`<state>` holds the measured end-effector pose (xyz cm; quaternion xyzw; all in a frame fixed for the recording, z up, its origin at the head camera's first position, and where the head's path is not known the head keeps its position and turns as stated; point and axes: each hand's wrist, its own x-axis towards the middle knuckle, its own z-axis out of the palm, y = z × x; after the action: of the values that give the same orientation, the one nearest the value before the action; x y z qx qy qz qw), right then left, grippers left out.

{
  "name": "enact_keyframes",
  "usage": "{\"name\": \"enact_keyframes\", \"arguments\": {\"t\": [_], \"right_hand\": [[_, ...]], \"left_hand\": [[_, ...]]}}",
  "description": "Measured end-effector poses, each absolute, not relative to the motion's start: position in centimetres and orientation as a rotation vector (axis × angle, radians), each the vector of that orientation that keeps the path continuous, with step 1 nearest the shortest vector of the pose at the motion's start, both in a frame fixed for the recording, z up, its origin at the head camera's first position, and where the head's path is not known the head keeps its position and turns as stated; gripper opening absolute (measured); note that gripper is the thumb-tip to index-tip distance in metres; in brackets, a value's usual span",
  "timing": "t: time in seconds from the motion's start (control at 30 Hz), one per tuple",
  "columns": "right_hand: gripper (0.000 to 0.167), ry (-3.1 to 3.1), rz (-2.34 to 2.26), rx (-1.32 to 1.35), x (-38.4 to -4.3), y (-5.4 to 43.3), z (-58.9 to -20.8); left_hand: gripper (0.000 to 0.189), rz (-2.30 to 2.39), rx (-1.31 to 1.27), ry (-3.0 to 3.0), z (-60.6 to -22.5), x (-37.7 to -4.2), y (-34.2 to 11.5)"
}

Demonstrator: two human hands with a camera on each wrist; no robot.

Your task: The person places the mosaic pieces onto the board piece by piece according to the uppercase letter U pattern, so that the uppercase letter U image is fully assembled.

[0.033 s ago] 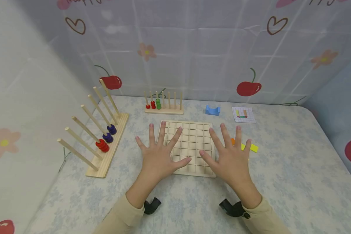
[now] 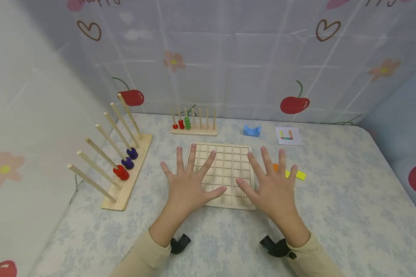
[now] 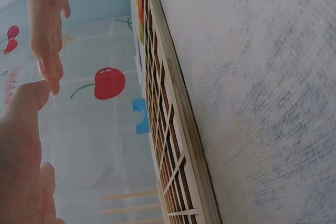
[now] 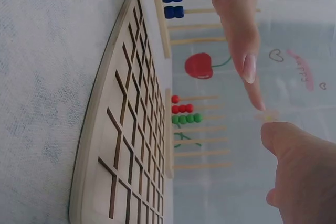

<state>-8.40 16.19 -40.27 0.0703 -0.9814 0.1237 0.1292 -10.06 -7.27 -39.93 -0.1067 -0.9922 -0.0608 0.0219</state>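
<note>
Both hands hover palm down over the table with fingers spread, holding nothing. My left hand [image 2: 187, 188] covers the left part of a square wooden grid board [image 2: 228, 173]. Over the board's right edge is my right hand [image 2: 274, 188], which partly hides some small orange [image 2: 275, 167] and yellow pieces [image 2: 301, 175]. The wrist views show a gap between the hands and the grid board [image 3: 173, 108]. In the right wrist view, the cells of the grid board [image 4: 121, 129] that show hold no pieces.
At the left stands a wooden peg rack [image 2: 131, 181] with red and blue beads. A smaller peg rack [image 2: 194, 132] with red and green beads is at the back. Right of it lie a blue notched block [image 2: 252, 131] and a pattern card [image 2: 292, 141]. A patterned curtain [image 2: 228, 69] hangs behind.
</note>
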Motion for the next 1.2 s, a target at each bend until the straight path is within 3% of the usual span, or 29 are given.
{"name": "enact_keyframes", "arguments": {"t": [0.63,0.87,1.2], "right_hand": [[0.066,-2.744,0.708,0.352,-9.8,20.7,-40.5],[0.051,-2.721,0.977,0.296,-10.3,24.1,-40.9],[0.038,-2.802,0.954,0.116,-11.1,28.7,-41.9]], "left_hand": [[0.11,-0.419,-0.41,-3.086,-43.0,-11.1,-10.6],[0.123,-0.674,-0.45,-3.108,-45.0,-11.8,-12.0],[0.148,-0.679,-0.48,-3.163,-47.3,-11.4,-12.3]]}}
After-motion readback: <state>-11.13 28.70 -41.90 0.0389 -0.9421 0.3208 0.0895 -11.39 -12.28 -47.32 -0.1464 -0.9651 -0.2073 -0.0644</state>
